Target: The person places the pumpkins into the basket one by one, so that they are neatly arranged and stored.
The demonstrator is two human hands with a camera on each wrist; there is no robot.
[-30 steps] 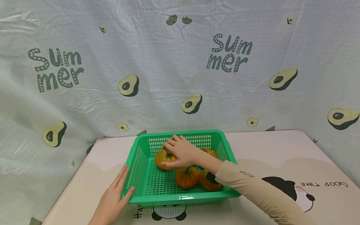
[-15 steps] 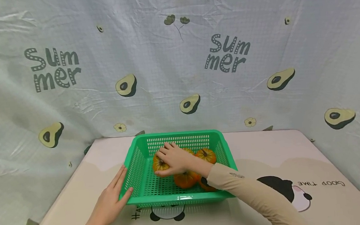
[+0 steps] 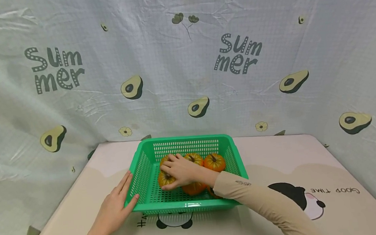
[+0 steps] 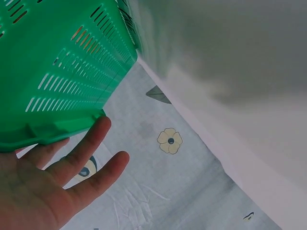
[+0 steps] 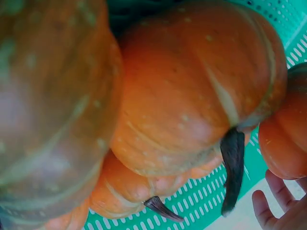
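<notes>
A green slotted plastic basket (image 3: 192, 205) holds several orange pumpkins. My right hand (image 3: 182, 171) reaches in and grips the front left pumpkin (image 3: 164, 180), its fingers curved over the top. Just behind that one shows a partly covered pumpkin (image 3: 165, 159). Further right sit a back middle pumpkin (image 3: 195, 158), a back right pumpkin (image 3: 214, 162) and a front pumpkin (image 3: 194, 189); another is mostly hidden by the sleeve. My left hand (image 3: 113, 209) rests against the basket's left side, fingers extended. In the left wrist view, the fingers (image 4: 79, 163) are straight and spread beside the rim.
The basket stands on a pale table (image 3: 279, 158) covered with printed panda figures and lettering. Behind the table hangs a light curtain (image 3: 162, 52) printed with avocados. A dark-stemmed pumpkin (image 5: 201, 86) fills much of the right wrist view.
My right hand has moved forward-left in view, toward the basket's near side, with the pumpkin. The back middle and back right pumpkins have come into fuller view. My left hand has stayed put.
</notes>
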